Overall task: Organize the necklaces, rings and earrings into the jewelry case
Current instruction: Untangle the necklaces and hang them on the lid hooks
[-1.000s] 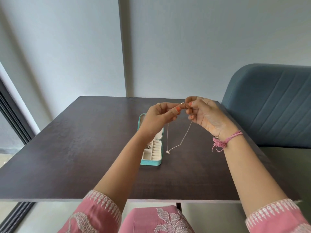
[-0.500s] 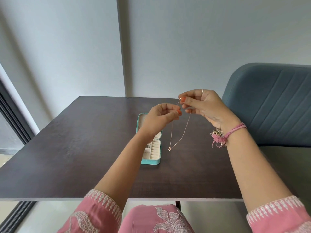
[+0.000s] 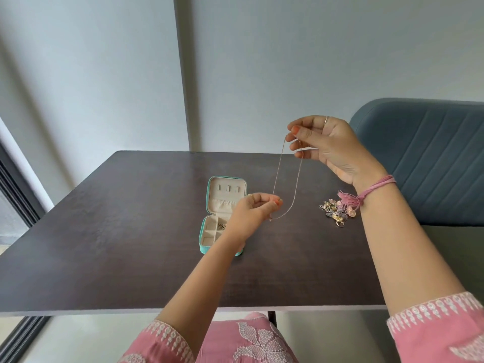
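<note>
R hand is pinching the top of the necklace up high w/ thumb + forefinger; L hand is pinching the chain lower down — loop is hanging between them above the table. Jewelry case is sitting open mid-table, loose jewelry pile lying toward the right edge.

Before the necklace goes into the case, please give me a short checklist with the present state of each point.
1. Jewelry case lid open: ok.
2. Right hand pinches the top of the necklace: ok.
3. Left hand holds the chain low, near the pendant: ok.
4. Chain hangs as a free loop without knots: cannot tell, too thin.
5. Hooks in the lid are free: ok.
6. Loose jewelry pile lies apart from the chain, on the table: ok.
</note>
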A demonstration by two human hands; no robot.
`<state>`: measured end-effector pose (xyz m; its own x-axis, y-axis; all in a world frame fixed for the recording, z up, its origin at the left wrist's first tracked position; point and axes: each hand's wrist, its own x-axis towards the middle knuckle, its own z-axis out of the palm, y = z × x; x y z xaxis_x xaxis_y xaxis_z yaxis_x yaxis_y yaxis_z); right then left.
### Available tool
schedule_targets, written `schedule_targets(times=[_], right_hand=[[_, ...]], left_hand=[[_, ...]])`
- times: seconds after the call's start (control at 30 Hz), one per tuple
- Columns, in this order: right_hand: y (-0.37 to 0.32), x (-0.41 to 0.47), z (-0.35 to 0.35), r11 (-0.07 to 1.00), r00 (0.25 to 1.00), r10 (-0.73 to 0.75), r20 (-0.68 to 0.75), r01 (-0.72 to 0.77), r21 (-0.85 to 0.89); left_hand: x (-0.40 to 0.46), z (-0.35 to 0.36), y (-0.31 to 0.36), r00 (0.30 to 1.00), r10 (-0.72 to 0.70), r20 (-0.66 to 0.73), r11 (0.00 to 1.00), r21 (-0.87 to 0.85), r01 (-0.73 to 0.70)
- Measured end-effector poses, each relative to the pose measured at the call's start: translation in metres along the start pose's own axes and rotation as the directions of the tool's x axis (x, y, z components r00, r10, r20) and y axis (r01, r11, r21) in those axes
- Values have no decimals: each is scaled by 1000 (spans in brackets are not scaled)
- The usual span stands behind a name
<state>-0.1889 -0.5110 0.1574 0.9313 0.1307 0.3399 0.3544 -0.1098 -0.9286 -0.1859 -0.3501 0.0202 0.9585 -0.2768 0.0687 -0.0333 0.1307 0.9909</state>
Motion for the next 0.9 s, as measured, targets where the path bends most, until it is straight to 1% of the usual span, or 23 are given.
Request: schedule_targets(times=[0.13,0.23,0.33,0.47,0.6,0.73,0.9], right_hand=[[-3,-1,-4,994,1000,23,18,-24,108],[-4,-1,-5,987,1000,20,0,-20,162],[-6,0,-8,986,1000,15,-10,-13,168],[-8,1,-10,986,1000,9,-17,-6,166],[-10,3,-13,988,1000,6,-20,-2,156],[-9,5,-15,989,1000,11,-23,-7,150],[-7,7,-19,987,1000,17,-24,-13,163]], left_hand=[[-6,4,-11,998,-48,30,998,-36,49],[-12,6,-18,994,-81,73,993,-77,87],[-18,9,-24,988,-109,112,979,-158,126],[-26,10,-30,989,-100,111,945,-301,130],[-30,12,-30,985,-124,123,873,-459,167],[-33,12,-27,975,-160,151,765,-606,219],[-36,12,-25,966,-201,163,670,-696,257]])
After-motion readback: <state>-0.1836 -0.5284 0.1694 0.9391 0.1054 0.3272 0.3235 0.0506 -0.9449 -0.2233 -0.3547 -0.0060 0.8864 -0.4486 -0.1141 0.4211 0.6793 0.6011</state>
